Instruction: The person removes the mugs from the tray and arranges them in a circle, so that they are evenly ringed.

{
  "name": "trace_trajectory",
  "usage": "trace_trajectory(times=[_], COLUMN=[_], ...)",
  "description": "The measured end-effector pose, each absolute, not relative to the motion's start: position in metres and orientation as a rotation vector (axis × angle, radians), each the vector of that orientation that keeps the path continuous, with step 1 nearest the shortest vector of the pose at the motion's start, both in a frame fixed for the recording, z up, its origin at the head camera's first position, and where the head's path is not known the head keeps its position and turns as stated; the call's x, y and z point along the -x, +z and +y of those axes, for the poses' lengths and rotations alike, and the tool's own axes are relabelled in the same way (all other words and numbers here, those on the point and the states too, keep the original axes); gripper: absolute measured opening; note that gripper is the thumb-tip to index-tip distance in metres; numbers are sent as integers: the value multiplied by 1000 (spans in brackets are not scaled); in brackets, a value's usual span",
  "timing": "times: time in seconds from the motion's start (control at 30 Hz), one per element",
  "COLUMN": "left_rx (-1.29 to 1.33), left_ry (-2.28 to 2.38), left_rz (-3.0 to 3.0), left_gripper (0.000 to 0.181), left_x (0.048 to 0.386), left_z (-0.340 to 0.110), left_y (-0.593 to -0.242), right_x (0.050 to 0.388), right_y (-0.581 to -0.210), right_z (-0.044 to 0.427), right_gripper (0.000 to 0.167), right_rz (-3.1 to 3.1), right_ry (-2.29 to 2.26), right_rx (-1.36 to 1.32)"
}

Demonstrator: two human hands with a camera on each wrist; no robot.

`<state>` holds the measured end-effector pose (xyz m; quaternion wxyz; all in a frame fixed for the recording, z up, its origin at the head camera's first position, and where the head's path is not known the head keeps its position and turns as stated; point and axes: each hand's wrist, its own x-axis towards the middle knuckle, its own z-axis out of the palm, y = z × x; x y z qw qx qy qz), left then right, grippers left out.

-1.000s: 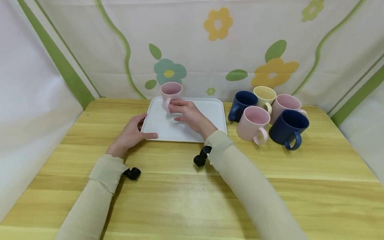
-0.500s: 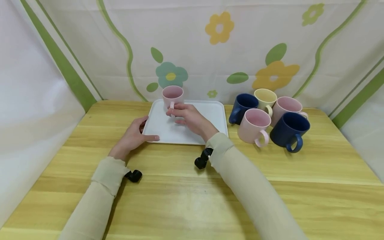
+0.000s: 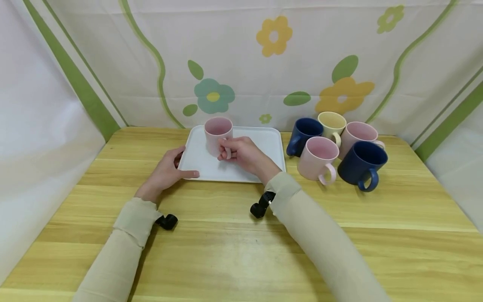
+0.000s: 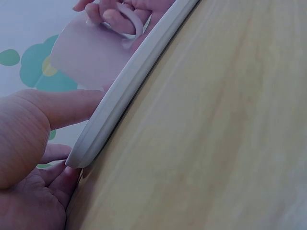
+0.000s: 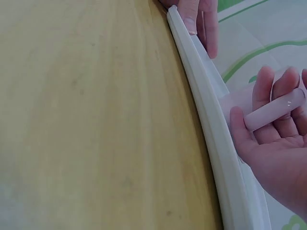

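In the head view, my right hand (image 3: 247, 156) grips a pink mug (image 3: 216, 140) by its handle, fingers curled through and round it. The mug is upright over the left part of a white rectangular tray (image 3: 260, 144); whether its base touches the tray cannot be seen. My left hand (image 3: 164, 171) holds the tray's near left corner, thumb lying over the rim. The left wrist view shows the left hand's thumb (image 4: 72, 106) on top of the tray edge (image 4: 120, 96) and its other fingers at the corner below. In the right wrist view the mug's handle (image 5: 273, 111) crosses the right fingers.
Right of the tray stand several mugs close together: two dark blue mugs (image 3: 305, 133) (image 3: 356, 167), a yellow mug (image 3: 332, 121), and two more pink mugs (image 3: 315, 161) (image 3: 356, 133). A wooden table (image 3: 226, 251) lies beneath, with a flowered cloth (image 3: 249, 63) behind.
The pink mug has come nearer to me, its handle turning rightward. My right fingers have curled more firmly round the handle. The left hand stays at the tray corner.
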<state>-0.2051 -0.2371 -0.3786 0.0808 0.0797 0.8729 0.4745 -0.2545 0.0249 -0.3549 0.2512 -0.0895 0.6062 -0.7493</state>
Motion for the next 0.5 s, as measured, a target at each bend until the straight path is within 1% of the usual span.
trace_trajectory(times=[0.23,0.5], left_rx=[-228,-224], left_ry=[1402,1385], left_rz=[2624,2625], left_gripper=[92,92], left_x=[206,205], left_z=[-239,-241], left_y=[-380,-377], right_x=[243,228], right_y=[-355,-352], right_z=[33,46], right_gripper=[43,38], right_rz=[1636,1654], right_ry=[-2045,-2117], right_rx=[239,204])
